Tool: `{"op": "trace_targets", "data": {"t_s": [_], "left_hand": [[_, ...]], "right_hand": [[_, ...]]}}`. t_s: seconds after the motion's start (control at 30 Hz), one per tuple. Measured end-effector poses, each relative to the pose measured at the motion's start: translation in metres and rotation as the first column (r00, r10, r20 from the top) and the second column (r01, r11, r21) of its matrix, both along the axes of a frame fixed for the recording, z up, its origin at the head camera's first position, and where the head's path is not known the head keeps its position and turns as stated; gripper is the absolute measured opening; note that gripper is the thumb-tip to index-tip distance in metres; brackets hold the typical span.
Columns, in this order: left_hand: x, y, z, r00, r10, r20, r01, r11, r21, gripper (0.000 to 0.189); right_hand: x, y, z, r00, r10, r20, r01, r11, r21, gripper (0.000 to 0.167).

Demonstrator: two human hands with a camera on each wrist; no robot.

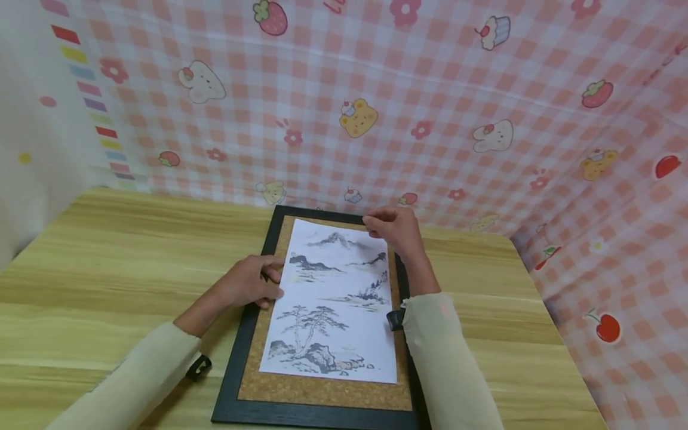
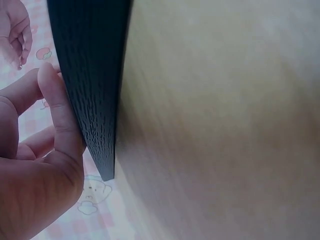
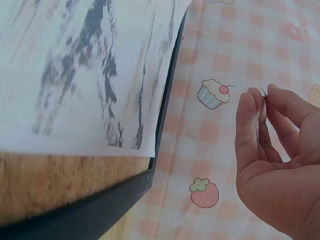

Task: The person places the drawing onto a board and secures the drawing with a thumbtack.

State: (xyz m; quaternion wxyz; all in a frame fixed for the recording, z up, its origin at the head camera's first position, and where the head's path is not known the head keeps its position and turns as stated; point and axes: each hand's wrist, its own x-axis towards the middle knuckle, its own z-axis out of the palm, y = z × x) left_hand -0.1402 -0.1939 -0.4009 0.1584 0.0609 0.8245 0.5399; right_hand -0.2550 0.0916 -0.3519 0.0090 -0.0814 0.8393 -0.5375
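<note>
A sheet of paper (image 1: pixel 333 292) printed with ink-style mountains and trees lies on a cork board (image 1: pixel 322 391) with a black frame (image 1: pixel 244 340). My left hand (image 1: pixel 247 280) rests at the sheet's left edge, its thumb and index fingertips touching the paper there. In the left wrist view, its fingers overlap the side of the frame. My right hand (image 1: pixel 396 230) is held above the board's top right corner. Between its thumb and fingertips it pinches a small thumbtack (image 3: pixel 265 94), whose thin point sticks out; the rest is hidden by the fingers.
The board lies on a light wood-grain table (image 1: pixel 134 257). Behind and to the right hangs a pink checked cloth (image 1: pixel 322 77) with cartoon prints, close to the board's far edge. Black straps (image 1: pixel 199 367) sit at the wrists over pale sleeves.
</note>
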Motion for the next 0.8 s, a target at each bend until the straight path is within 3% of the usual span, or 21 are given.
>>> {"op": "trace_targets", "data": {"t_s": [0.4,0.8], "left_hand": [[-0.001,-0.001,0.000,1.000,0.031,0.001,-0.031,0.999,-0.036,0.068],[-0.001,-0.001,-0.002,1.000,0.021,-0.006,-0.021,0.999,-0.026,0.067]], "right_hand": [[-0.004,-0.008,-0.003,1.000,0.008,0.008,-0.008,0.999,-0.046,0.019],[-0.008,-0.013,-0.010,0.997,0.002,0.076,0.002,0.999,-0.050,0.019]]}}
